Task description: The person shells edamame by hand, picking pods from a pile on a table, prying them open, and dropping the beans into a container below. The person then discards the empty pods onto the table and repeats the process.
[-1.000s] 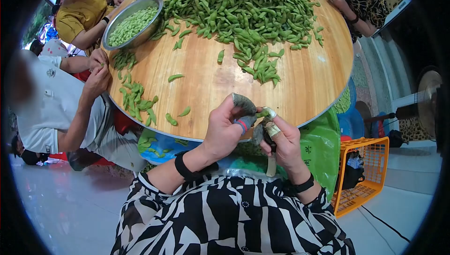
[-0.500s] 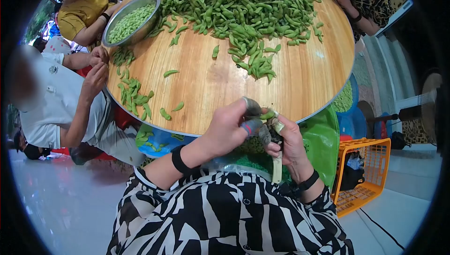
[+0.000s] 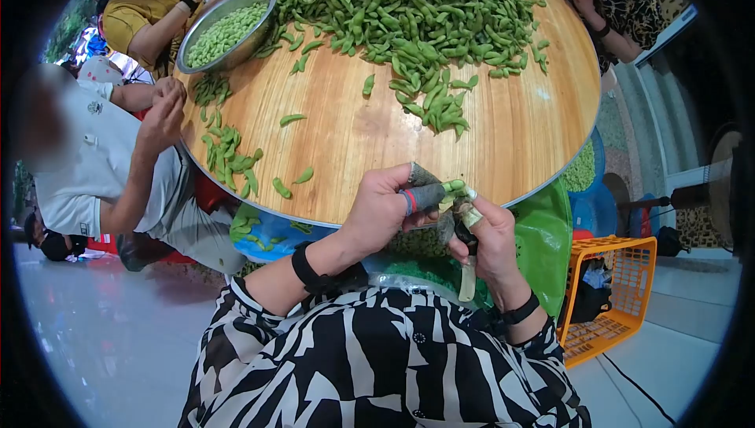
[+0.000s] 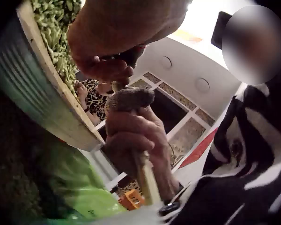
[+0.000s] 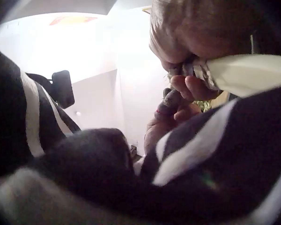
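Edamame shelling is well under way but far from done at the round wooden bench (image 3: 543,125): a big heap of unshelled green pods (image 3: 409,11) covers its far half, while the steel bowl (image 3: 224,29) at the far left rim is already filled near the brim with pale shelled beans (image 3: 224,33). I judge most of the pile is yet to be opened.

At the near rim of the bench, the person in the black-and-white striped top works with both hands close together. The left hand (image 3: 385,212), its thumb and forefinger wrapped in grey fabric guards with a red band, pinches one green soybean pod (image 3: 454,187) at its end. The right hand (image 3: 487,239) meets it from the other side, fingers (image 4: 131,133) curled and taped, gripping the pod's other end and a pale strip that hangs below the palm; I cannot tell what that strip is.

A small scatter of loose pods (image 3: 228,157) lies at the left rim, before a person in a grey shirt. Below the bench's near edge, a green plastic tub (image 3: 543,247) sits beneath the hands; its contents are hidden. Right of that, an orange plastic crate (image 3: 617,294) stands on the floor with something dark inside.
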{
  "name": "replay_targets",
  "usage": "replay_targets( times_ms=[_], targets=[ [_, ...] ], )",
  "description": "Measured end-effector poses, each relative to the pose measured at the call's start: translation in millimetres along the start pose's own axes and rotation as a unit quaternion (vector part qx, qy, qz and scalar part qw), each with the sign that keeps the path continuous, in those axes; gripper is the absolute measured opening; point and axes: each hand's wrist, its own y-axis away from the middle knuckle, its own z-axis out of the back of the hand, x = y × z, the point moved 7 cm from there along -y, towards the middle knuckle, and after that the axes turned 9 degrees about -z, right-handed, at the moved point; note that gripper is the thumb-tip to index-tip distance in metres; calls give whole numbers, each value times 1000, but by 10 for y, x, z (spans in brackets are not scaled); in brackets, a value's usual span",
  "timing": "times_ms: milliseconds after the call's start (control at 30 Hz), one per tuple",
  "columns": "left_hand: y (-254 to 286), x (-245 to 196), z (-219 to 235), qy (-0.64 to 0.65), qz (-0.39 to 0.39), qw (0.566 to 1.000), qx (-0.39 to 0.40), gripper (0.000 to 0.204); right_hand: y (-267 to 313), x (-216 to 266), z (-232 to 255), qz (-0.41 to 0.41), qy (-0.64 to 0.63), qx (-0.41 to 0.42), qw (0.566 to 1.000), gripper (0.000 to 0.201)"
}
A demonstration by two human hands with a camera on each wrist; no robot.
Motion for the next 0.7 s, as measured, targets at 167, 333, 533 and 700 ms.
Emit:
replay_targets(
  times_ms=[167,333,533,700],
  targets=[
    [50,-58,-55,-121,-66,990,25,16,61,109,43,74,166,-78,980,32],
    [134,-182,-185,-269,-177,945,60,23,141,361,-91,268,411,-171,855,32],
    [261,-298,-299,-410,-323,849,84,24,167,328,-117,257,469,-153,831,38],
    [285,-284,-343,-405,-331,848,92,18,164,358,-167,275,491,-143,814,34]
  ],
)
